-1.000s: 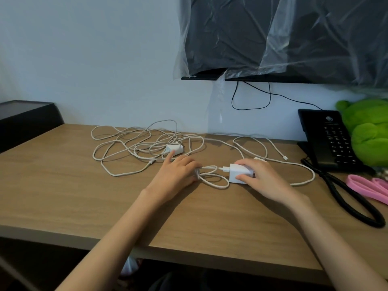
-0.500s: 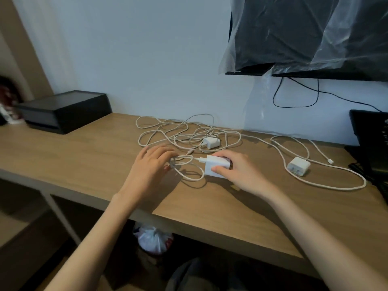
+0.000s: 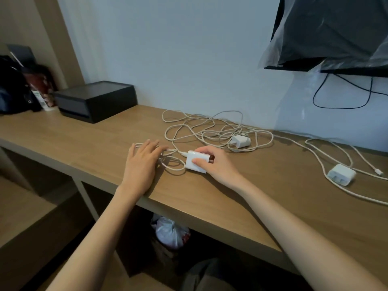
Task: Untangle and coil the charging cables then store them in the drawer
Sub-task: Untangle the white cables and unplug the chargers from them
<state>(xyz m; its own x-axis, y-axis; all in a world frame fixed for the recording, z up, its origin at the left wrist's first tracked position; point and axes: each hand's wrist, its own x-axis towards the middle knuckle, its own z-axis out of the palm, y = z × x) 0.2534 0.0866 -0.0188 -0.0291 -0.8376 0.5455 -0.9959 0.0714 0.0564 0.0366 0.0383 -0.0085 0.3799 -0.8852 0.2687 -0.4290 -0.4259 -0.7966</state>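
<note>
Wooden surface (image 3: 84, 143) along a pale wall, seen from our head camera. Our left hand (image 3: 144, 162) lies flat with its fingers straight and slightly spread, pressing a small coil of cable (image 3: 174, 169) onto the surface. Our right hand (image 3: 218, 164) pinches the white charger block (image 3: 194, 163) between thumb and fingers. The block sits just right of the coil, and the coil's cable enters the block's left end. Coil and block thus form one bundle whose long axis runs from hand to hand.

The black box (image 3: 94, 101) (we judge it to hold the drawer, though no opening shows) stands well to the left of the left hand and farther from us, so that hand is the nearer one for storing. The remaining tangle (image 3: 199, 131), with a second charger (image 3: 240, 141) in it, lies just beyond the right hand. A third charger (image 3: 341, 174) rests well to that hand's right.
</note>
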